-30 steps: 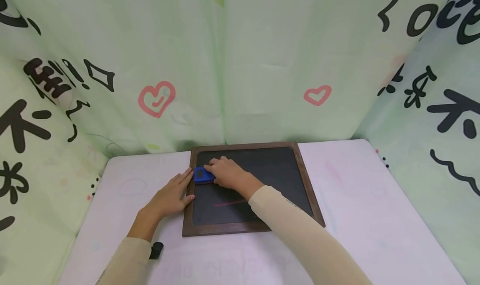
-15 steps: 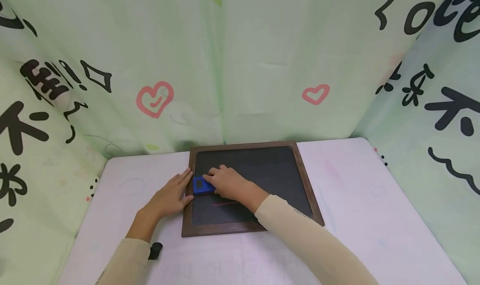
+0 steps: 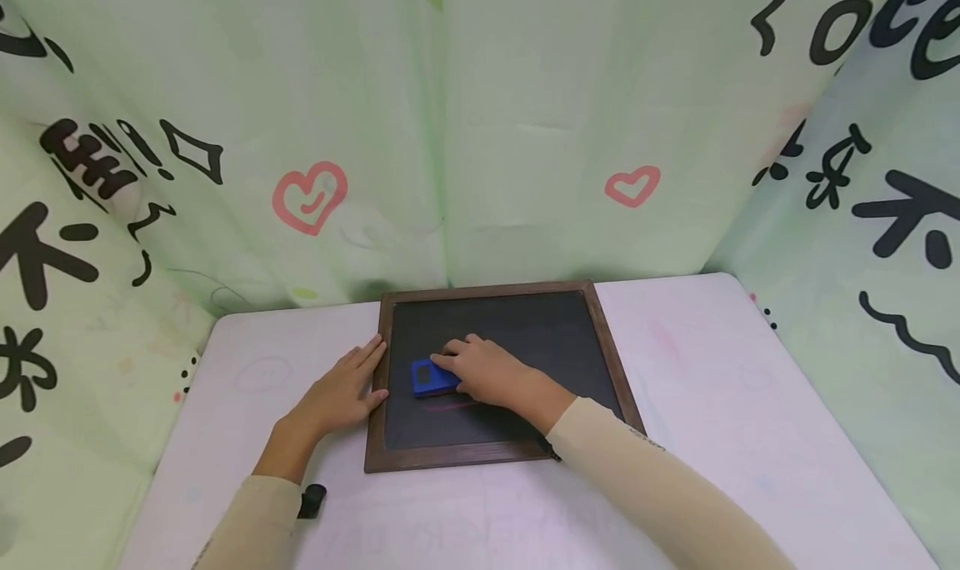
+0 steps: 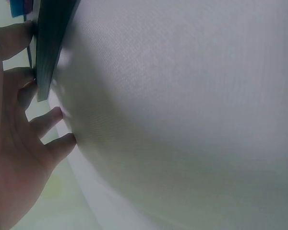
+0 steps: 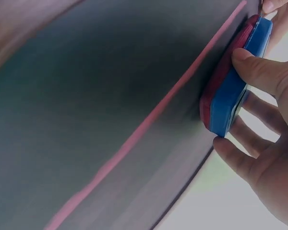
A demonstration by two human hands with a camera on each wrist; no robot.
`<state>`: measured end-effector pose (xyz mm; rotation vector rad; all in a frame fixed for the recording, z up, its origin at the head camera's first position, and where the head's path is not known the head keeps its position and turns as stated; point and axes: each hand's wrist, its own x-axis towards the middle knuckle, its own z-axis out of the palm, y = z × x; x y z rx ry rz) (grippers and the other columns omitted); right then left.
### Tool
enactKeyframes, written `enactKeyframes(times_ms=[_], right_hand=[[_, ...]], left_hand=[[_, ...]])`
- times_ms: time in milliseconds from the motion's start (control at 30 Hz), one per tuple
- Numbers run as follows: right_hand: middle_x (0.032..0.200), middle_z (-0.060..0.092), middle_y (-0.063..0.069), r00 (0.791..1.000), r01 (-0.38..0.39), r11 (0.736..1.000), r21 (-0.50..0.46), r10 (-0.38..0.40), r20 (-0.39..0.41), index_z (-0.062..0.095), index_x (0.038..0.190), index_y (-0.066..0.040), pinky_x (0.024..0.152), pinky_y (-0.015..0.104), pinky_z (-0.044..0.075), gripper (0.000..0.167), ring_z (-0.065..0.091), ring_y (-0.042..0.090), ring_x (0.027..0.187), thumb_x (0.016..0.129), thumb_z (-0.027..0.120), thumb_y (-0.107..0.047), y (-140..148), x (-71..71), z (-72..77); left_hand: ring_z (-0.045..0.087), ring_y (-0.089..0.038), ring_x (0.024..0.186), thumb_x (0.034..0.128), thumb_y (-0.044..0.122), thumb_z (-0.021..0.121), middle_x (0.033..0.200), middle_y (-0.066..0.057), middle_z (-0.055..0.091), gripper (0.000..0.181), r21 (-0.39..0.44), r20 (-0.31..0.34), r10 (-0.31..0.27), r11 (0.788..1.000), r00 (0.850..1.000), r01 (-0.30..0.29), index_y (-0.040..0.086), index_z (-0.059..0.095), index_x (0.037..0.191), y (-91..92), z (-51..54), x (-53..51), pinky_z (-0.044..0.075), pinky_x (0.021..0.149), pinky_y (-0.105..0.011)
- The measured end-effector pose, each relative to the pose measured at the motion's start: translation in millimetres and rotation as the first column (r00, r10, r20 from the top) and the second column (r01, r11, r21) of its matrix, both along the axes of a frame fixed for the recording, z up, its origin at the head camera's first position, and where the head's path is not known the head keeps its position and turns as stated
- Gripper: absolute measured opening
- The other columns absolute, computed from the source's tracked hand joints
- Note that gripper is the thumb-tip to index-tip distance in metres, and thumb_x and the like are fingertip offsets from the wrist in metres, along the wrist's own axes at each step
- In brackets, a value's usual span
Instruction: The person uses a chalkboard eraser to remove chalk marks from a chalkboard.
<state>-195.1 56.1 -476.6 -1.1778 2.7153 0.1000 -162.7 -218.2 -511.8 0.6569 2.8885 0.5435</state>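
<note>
A framed blackboard (image 3: pixel 517 328) lies on the table. My right hand (image 3: pixel 491 374) grips a blue eraser (image 3: pixel 424 378) on the board's left half; the right wrist view shows thumb and fingers around the eraser (image 5: pixel 229 100), its red pad side against the board. Beside the pad runs a long pink chalk line (image 5: pixel 153 115); in the head view much of it is hidden by the right hand and arm. My left hand (image 3: pixel 337 395) rests at the board's left edge, fingers extended, with fingertips touching the frame (image 4: pixel 50 52) in the left wrist view.
The board stands near the back edge of a white table (image 3: pixel 750 437). A green curtain (image 3: pixel 525 220) with printed hearts and black characters hangs behind and at both sides. A black object (image 3: pixel 312 501) shows beside the left sleeve.
My right hand and the eraser came down the board from near its upper left, then moved right, away from the left frame edge. My left hand has stayed put.
</note>
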Motion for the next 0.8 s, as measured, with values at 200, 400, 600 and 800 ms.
enactKeyframes(times_ms=[200, 400, 600, 800], right_hand=[[0.151, 0.055, 0.006, 0.997, 0.048, 0.997, -0.065, -0.044, 0.060, 0.050, 0.155, -0.019, 0.102, 0.041, 0.055, 0.062, 0.057, 0.029, 0.128, 0.098, 0.073, -0.025, 29.3, -2.0, -1.4], [0.149, 0.057, 0.011, 0.984, 0.134, 0.980, -0.148, -0.114, 0.140, 0.052, 0.153, -0.015, 0.105, 0.045, 0.053, 0.063, 0.056, 0.033, 0.128, 0.095, 0.076, -0.018, 61.5, 0.0, 1.5], [0.147, 0.058, 0.015, 0.977, 0.182, 0.968, -0.173, -0.158, 0.144, 0.054, 0.152, -0.011, 0.107, 0.049, 0.052, 0.062, 0.056, 0.037, 0.128, 0.095, 0.077, -0.016, 98.9, 0.8, 3.0], [0.143, 0.060, 0.017, 0.971, 0.221, 0.957, -0.190, -0.198, 0.132, 0.056, 0.150, -0.008, 0.104, 0.051, 0.053, 0.062, 0.058, 0.039, 0.126, 0.093, 0.079, -0.015, 133.6, 1.1, 1.9]], left_hand=[[0.031, -0.053, 0.149, 0.1024, 0.029, 0.060, 0.170, -0.020, 0.025, 0.073, 0.006, -0.009, -0.007, 1.000, 1.000, 0.008, -0.004, 0.030, 0.160, 0.2, -2.9, -0.7, 0.030, 0.123, -0.061], [0.029, -0.050, 0.152, 0.1033, 0.031, 0.059, 0.171, -0.018, 0.023, 0.074, -0.003, 0.002, -0.007, 1.000, 1.000, 0.007, -0.003, 0.027, 0.161, -1.3, -6.3, -1.6, 0.027, 0.124, -0.060], [0.029, -0.049, 0.152, 0.1037, 0.033, 0.059, 0.171, -0.017, 0.023, 0.075, -0.011, -0.002, -0.003, 1.000, 1.000, 0.003, -0.002, 0.027, 0.162, -2.7, -6.0, -0.7, 0.029, 0.123, -0.061], [0.030, -0.050, 0.152, 0.1037, 0.032, 0.059, 0.170, -0.018, 0.024, 0.074, -0.006, -0.003, -0.002, 1.000, 1.000, 0.002, -0.002, 0.028, 0.162, -1.9, -4.8, 0.2, 0.030, 0.123, -0.061]])
